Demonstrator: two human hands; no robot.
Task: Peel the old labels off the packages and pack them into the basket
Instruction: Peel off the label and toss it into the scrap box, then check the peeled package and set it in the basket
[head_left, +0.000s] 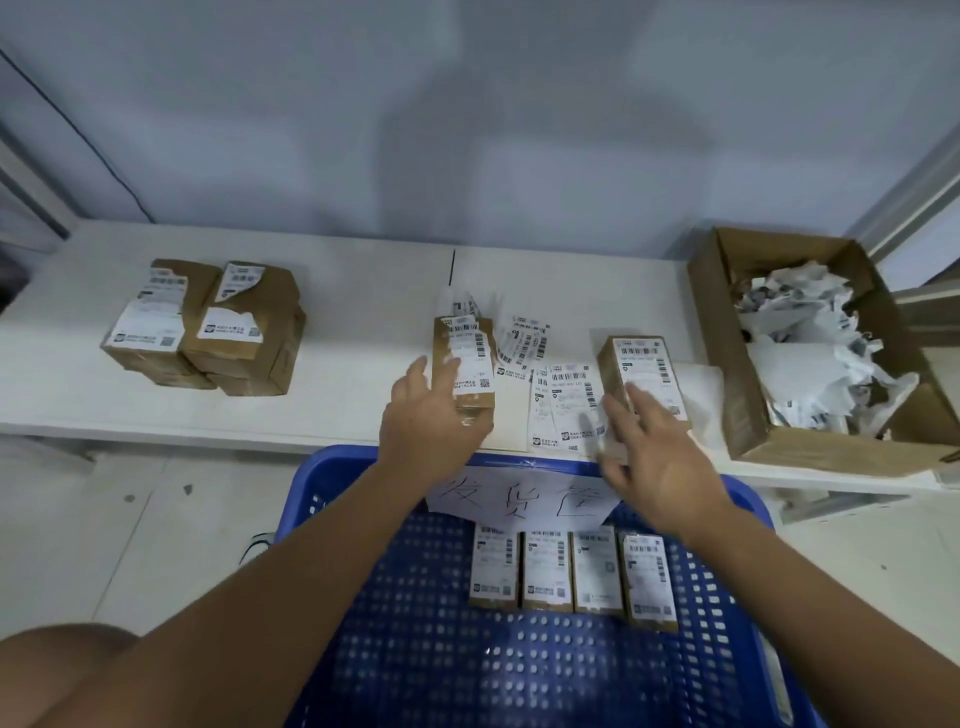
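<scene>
A brown package (464, 349) with a white label lies on the white table (337, 322) in the middle. My left hand (428, 415) grips its near end, thumb beside its left edge and fingers over the label. A second labelled package (647, 364) lies to the right. My right hand (660, 457) reaches toward it with fingers straight and spread, fingertips at its near end. Below the table edge sits the blue basket (395, 649), with several labelled packages (571, 571) in a row inside it.
A stack of brown packages (208, 327) with torn labels stands at the table's left. Loose label sheets (563, 410) lie between the two packages. An open cardboard box (727, 332) of crumpled label scraps stands at the right. A handwritten paper sign (519, 501) hangs on the basket's far rim.
</scene>
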